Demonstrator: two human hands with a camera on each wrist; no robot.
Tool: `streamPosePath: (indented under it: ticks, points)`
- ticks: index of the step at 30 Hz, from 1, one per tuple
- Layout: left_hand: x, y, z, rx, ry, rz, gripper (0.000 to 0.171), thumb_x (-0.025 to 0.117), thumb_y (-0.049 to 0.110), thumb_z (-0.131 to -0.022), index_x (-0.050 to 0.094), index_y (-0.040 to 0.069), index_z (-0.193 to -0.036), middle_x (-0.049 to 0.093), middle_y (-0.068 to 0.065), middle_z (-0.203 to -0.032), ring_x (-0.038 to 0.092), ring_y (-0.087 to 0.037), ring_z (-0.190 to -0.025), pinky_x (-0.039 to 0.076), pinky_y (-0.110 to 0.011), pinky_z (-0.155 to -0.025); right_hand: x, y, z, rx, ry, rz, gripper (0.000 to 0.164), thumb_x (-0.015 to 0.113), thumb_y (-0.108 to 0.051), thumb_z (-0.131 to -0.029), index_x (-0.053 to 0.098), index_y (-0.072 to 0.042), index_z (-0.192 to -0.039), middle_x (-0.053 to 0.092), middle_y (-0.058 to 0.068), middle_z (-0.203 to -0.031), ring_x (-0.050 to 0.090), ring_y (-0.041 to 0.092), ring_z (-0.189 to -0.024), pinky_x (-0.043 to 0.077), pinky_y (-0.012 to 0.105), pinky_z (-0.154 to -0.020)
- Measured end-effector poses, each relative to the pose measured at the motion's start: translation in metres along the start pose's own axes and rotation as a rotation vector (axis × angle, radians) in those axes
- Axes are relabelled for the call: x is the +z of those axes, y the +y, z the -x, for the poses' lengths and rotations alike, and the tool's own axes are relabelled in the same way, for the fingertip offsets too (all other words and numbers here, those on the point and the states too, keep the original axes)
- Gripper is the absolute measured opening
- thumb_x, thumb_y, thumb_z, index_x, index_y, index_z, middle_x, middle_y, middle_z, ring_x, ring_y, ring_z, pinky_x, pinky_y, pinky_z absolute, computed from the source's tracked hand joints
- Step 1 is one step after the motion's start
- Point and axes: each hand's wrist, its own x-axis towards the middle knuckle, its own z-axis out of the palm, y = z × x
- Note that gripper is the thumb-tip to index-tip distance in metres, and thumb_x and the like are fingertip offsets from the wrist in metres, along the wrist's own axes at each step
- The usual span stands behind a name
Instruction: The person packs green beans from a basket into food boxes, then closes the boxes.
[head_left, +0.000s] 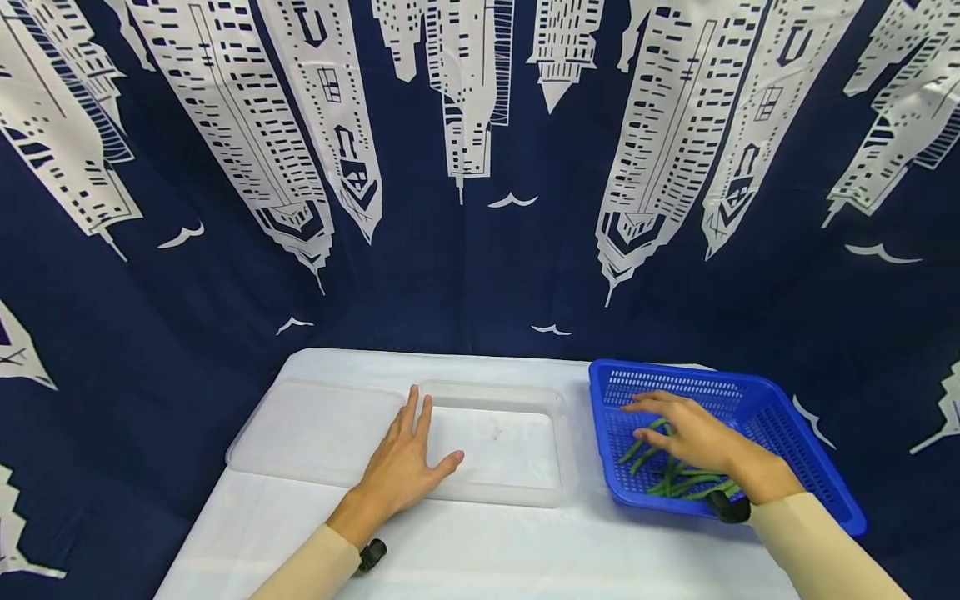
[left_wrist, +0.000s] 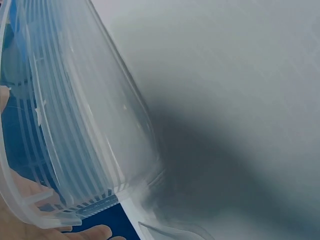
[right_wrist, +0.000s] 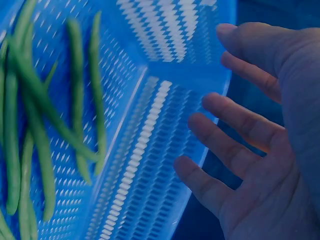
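My left hand [head_left: 399, 468] is spread over the left end of a clear plastic container [head_left: 504, 495], its fingers straight and holding nothing. In the left wrist view the container's ribbed wall [left_wrist: 85, 110] stands large in front of the hand, whose fingers [left_wrist: 92, 233] show partly behind it. Over the blue perforated basket [head_left: 780, 429] hovers my right hand [head_left: 686, 432], fingers loosely bent and apart. Several green beans [head_left: 678, 483] lie in the basket below that hand. In the right wrist view these beans [right_wrist: 37, 105] sit apart from the fingertips, with nothing in the hand.
Left of the container lies a flat translucent lid [head_left: 318, 429] on the white table [head_left: 480, 554]. A dark blue cloth [head_left: 465, 275] with white printed buildings hangs behind. Black wrist cameras [head_left: 372, 553] sit at both sleeves.
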Motion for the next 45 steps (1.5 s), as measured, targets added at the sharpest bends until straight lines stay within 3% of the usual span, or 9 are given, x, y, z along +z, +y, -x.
streamPosePath:
  ticks: [9, 16, 21, 29, 36, 40, 45]
  points:
    - [0.002, 0.003, 0.001, 0.015, 0.010, 0.001, 0.114, 0.065, 0.076, -0.107, 0.023, 0.007, -0.186, 0.004, -0.016, -0.199, 0.032, -0.054, -0.177, 0.042, -0.069, -0.137, 0.009, 0.038, 0.002, 0.052, -0.132, -0.052, 0.041, 0.094, -0.016, -0.099, 0.085, -0.014, -0.138, 0.084, 0.010, -0.135, 0.078, 0.042, -0.129, 0.063, 0.068, -0.112]
    - [0.003, 0.004, -0.001, 0.044, 0.045, 0.011, 0.112, 0.066, 0.074, -0.108, 0.026, 0.004, -0.185, 0.007, -0.018, -0.198, 0.039, -0.053, -0.174, 0.047, -0.068, -0.134, 0.018, 0.061, 0.002, 0.050, -0.146, -0.057, 0.040, 0.099, -0.021, -0.093, 0.088, -0.016, -0.131, 0.085, 0.005, -0.130, 0.079, 0.039, -0.124, 0.064, 0.062, -0.110]
    - [0.003, 0.003, -0.003, 0.041, 0.052, 0.014, 0.112, 0.066, 0.073, -0.107, 0.027, 0.003, -0.185, 0.007, -0.017, -0.198, 0.040, -0.053, -0.173, 0.050, -0.068, -0.131, 0.026, 0.072, -0.002, 0.052, -0.150, -0.081, 0.034, 0.098, -0.021, -0.093, 0.090, -0.018, -0.126, 0.084, 0.000, -0.123, 0.079, 0.030, -0.117, 0.065, 0.048, -0.104]
    - [0.001, 0.003, -0.005, 0.034, 0.039, -0.008, 0.110, 0.069, 0.072, -0.106, 0.029, 0.007, -0.185, 0.012, -0.019, -0.197, 0.053, -0.053, -0.162, 0.056, -0.068, -0.123, 0.035, 0.079, -0.007, 0.024, -0.135, -0.104, 0.020, 0.099, -0.012, -0.091, 0.093, -0.020, -0.109, 0.082, -0.004, -0.110, 0.076, 0.025, -0.103, 0.064, 0.041, -0.094]
    - [-0.006, -0.001, -0.013, 0.026, 0.063, -0.029, 0.107, 0.072, 0.069, -0.105, 0.031, 0.011, -0.185, 0.023, -0.019, -0.192, 0.062, -0.046, -0.148, 0.061, -0.066, -0.111, 0.038, 0.078, -0.018, 0.058, -0.162, -0.054, 0.022, 0.098, -0.008, -0.089, 0.088, -0.027, -0.094, 0.073, -0.009, -0.098, 0.066, 0.007, -0.092, 0.060, 0.034, -0.086]
    - [-0.006, -0.002, -0.017, 0.021, 0.098, -0.001, 0.104, 0.074, 0.065, -0.106, 0.032, 0.012, -0.185, 0.030, -0.019, -0.188, 0.063, -0.045, -0.148, 0.059, -0.067, -0.113, 0.041, 0.078, -0.020, 0.056, -0.160, -0.036, 0.025, 0.099, -0.007, -0.088, 0.086, -0.027, -0.091, 0.071, -0.010, -0.096, 0.064, 0.003, -0.091, 0.059, 0.033, -0.084]
    - [0.002, -0.004, -0.017, -0.011, 0.101, 0.048, 0.103, 0.075, 0.060, -0.107, 0.030, 0.011, -0.185, 0.025, -0.020, -0.190, 0.062, -0.048, -0.152, 0.057, -0.069, -0.117, 0.041, 0.077, -0.019, 0.052, -0.150, -0.053, 0.025, 0.096, -0.005, -0.091, 0.083, -0.026, -0.091, 0.072, -0.010, -0.096, 0.066, 0.005, -0.092, 0.060, 0.034, -0.085]
